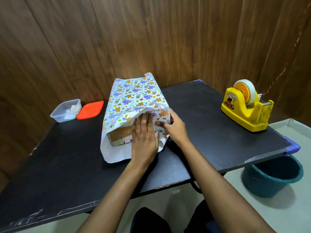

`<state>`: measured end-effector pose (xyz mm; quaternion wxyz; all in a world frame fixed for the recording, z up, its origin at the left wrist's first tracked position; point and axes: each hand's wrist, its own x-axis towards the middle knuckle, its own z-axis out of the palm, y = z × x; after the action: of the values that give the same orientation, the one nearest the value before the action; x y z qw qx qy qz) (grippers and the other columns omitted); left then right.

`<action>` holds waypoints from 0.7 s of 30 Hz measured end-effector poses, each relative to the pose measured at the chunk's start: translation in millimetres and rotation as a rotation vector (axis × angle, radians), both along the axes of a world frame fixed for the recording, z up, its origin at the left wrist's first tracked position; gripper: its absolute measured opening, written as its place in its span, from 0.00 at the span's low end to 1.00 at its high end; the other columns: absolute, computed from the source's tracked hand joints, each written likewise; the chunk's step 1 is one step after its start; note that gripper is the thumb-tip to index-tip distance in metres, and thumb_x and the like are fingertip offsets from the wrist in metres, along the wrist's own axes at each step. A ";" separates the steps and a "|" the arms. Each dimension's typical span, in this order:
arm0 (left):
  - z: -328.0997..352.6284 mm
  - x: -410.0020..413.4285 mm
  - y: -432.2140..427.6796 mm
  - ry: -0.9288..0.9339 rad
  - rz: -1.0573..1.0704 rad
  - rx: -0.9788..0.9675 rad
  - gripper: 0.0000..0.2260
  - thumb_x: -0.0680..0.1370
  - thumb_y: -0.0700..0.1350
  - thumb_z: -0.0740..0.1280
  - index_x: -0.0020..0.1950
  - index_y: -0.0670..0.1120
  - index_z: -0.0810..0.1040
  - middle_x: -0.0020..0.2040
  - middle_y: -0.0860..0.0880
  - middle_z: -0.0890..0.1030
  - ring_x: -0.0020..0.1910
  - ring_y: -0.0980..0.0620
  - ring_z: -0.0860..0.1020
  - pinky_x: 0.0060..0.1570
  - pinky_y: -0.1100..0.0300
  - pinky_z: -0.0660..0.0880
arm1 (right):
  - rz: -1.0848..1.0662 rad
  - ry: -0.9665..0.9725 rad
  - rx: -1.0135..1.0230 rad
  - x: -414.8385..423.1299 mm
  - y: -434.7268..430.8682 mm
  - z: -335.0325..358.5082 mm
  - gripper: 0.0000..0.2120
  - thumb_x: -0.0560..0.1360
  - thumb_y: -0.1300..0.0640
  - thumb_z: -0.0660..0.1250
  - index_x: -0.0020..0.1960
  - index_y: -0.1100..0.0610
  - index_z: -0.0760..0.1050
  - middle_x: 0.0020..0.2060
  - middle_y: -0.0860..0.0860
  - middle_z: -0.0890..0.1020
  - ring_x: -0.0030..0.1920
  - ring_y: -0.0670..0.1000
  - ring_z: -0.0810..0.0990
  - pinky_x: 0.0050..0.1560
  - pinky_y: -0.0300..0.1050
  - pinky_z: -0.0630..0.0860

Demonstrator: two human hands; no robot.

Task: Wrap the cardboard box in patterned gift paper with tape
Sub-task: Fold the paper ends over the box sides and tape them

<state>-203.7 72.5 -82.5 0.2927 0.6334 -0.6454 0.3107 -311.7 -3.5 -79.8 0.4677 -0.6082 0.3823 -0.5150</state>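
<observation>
Head view: we record a clear plastic container (66,110) at the far left of the surface (58,165), holding small white scraps (what they are we cannot tell). Its orange lid (90,109) lies just beside it. A teal bucket (272,175) stands on the pale floor (277,216) below the surface's right edge; its inside is dark and we cannot tell the contents. A yellow tape dispenser (247,108) carrying a tape roll (250,91) stands at the far right.

The surface is black with chipped edges, and a wood-panelled wall (151,39) stands behind it.

The cardboard box (120,134) lies mid-surface inside a sleeve of patterned gift paper (133,98), its near end partly exposed. The left hand (144,137) lies flat, fingers straight, its grip unclosed, pressing a paper flap down over that end. The right hand (175,128), just beside it, has its grip closed on the paper's right-hand fold, thumb on the printed face, fingers curled round the box's right side.
</observation>
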 end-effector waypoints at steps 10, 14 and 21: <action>-20.7 7.0 0.4 0.242 0.141 -0.048 0.23 0.73 0.50 0.66 0.62 0.38 0.67 0.55 0.36 0.74 0.55 0.41 0.66 0.55 0.49 0.66 | -0.008 -0.022 0.013 0.8 2.2 -0.2 0.21 0.66 0.58 0.76 0.54 0.42 0.74 0.45 0.40 0.82 0.47 0.40 0.81 0.46 0.35 0.78; -19.1 20.5 -6.8 0.254 0.167 -0.047 0.23 0.74 0.49 0.68 0.62 0.38 0.65 0.56 0.32 0.74 0.55 0.38 0.65 0.55 0.45 0.66 | -0.021 0.026 0.010 1.9 4.5 -0.5 0.20 0.67 0.56 0.76 0.56 0.44 0.74 0.44 0.40 0.82 0.45 0.38 0.80 0.45 0.31 0.76; -21.4 38.3 -15.4 0.016 0.148 -0.053 0.20 0.76 0.55 0.59 0.59 0.40 0.66 0.51 0.35 0.78 0.50 0.38 0.73 0.48 0.49 0.63 | -0.056 0.113 0.000 3.6 3.5 -1.7 0.21 0.70 0.53 0.74 0.61 0.50 0.75 0.46 0.46 0.83 0.47 0.44 0.81 0.45 0.33 0.76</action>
<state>-165.5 57.1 -103.9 0.2906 0.6739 -0.5861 0.3433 -308.1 0.0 -81.5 0.4307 -0.6253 0.4249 -0.4928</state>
